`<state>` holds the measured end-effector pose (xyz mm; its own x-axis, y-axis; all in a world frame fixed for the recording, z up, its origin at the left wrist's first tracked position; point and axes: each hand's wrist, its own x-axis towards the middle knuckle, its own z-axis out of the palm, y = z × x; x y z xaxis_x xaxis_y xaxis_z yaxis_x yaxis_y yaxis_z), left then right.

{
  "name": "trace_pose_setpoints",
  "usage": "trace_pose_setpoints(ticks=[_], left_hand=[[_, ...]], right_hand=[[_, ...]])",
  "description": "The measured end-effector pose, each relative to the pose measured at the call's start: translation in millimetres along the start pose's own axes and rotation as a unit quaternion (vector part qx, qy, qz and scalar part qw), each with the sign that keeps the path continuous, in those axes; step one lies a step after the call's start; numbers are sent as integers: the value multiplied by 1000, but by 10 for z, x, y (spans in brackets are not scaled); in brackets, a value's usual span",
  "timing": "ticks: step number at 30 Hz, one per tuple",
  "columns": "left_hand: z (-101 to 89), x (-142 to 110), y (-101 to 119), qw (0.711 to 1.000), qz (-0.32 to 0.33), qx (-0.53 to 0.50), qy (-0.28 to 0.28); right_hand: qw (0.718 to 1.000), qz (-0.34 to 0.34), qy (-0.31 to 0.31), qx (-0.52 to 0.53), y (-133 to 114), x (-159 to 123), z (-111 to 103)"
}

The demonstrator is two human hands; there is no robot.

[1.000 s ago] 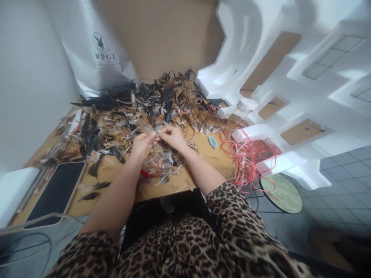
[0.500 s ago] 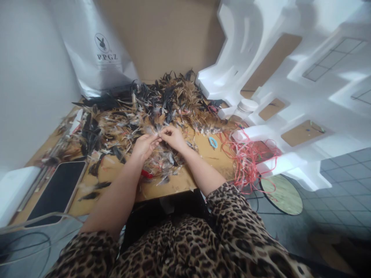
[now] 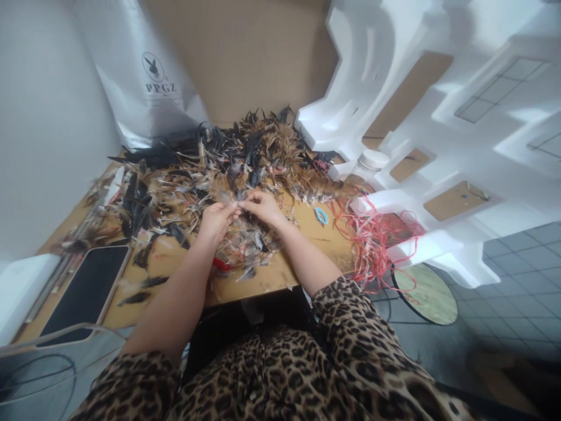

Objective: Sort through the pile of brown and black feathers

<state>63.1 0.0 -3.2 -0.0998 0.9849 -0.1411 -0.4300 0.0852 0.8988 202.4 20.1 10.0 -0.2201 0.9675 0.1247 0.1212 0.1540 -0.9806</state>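
Observation:
My left hand (image 3: 218, 221) and my right hand (image 3: 263, 209) meet over the middle of the table, fingertips pinched together. Between them is a small brownish-grey feather bunch (image 3: 228, 196), its fine detail blurred. Brown and black feathers (image 3: 267, 140) lie heaped behind the hands and to their left. Below the fingers, a small pile of greyish feathers (image 3: 248, 248) rests near the table's front edge. A red object (image 3: 221, 264), partly hidden by my left forearm, lies beside that pile.
A phone (image 3: 85, 295) lies at the left of the table (image 3: 315, 245). To the right are a blue ring (image 3: 321, 216), tangled pink-red ribbon (image 3: 372, 251), a lidded jar (image 3: 370, 164) and large white foam pieces (image 3: 464, 146). A silver bag (image 3: 153, 111) stands behind. A round stool (image 3: 427, 295) is below right.
Both hands stay together at almost the same spot. The right fingers have shifted slightly, straightening a little against the left fingertips.

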Motion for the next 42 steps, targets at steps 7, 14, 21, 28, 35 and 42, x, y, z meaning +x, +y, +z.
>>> trace_pose_setpoints(ticks=[7, 14, 21, 28, 35, 42], left_hand=[[2, -35, 9, 999, -11, 22, -46], [-26, -51, 43, 993, -55, 22, -98], [-56, -49, 53, 988, -25, 115, -101], [-17, -52, 20, 973, 37, 204, -98], [18, -74, 40, 977, 61, 191, -71], [-4, -55, 22, 972, 58, 214, -74]], right_hand=[[999, -18, 12, 49, 15, 6, -8], [996, -31, -33, 82, -16, 8, -62], [995, -6, -86, 58, -42, -9, -121], [996, -50, -77, -6, -60, -16, -113], [998, -63, -26, -16, -54, -6, -93], [998, -54, -33, 18, -17, -3, -46]])
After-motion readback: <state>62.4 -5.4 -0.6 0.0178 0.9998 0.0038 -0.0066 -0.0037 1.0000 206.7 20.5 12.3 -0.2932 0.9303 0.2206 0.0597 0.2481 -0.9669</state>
